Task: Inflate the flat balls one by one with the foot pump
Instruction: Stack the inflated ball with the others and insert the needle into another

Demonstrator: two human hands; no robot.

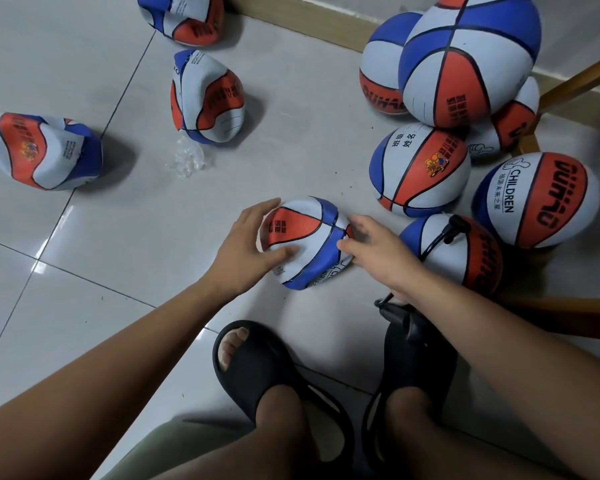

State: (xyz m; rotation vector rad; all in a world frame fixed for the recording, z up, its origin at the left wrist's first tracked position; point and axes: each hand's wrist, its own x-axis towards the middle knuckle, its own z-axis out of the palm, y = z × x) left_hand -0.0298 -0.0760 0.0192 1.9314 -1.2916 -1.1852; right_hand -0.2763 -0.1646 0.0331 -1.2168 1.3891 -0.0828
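Grip state: left hand cupped the flat ball, right hand pinched its side. 1 inflated ball read "CHILDREN".

**Two bare arms, both reaching to the middle**

Left forearm runs bare from the bottom left corner, stretched diagonally up, wrist pretty straight. Left hand is cupped round the left side of the flat ball, fingers curved over the top, thumb flat on the front. Right forearm reaches in from the bottom right, also bare. Right hand sits back-up on the ball's right side, fingers curled against it, thumb pointing left onto it. Thumbs are near each other, not touching.
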